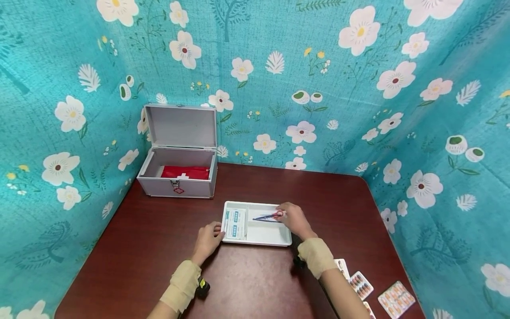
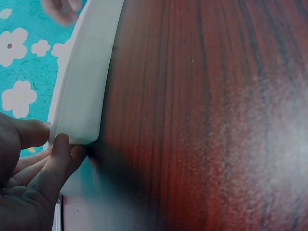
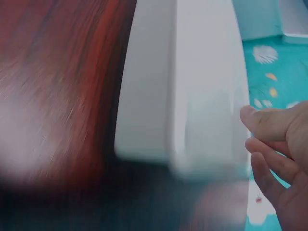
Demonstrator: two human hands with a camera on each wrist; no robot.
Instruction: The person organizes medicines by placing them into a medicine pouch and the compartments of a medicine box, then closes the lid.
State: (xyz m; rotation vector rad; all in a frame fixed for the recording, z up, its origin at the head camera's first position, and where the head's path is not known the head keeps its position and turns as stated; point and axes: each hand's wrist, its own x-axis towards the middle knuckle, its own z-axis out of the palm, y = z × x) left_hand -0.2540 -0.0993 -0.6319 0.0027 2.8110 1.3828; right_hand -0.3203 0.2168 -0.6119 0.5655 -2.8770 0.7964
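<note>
Scissors [image 1: 270,216] partly out of sight under right hand [image 1: 296,220]

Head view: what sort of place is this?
Probably a curtained-off corner set up for tabletop work: floral fabric hangs on three sides of a reddish-brown table, with an open grey case holding a white-crossed red pouch.

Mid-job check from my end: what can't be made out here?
Head: print on the packets in the white tray, too small.
Head: part of the red-handled scissors, covered by the right hand.
Head: base of the red pouch, hidden by the silver case.
Head: left side of one blister pack, behind the right forearm.
Right wrist: the tray's near corner, blurred.
</note>
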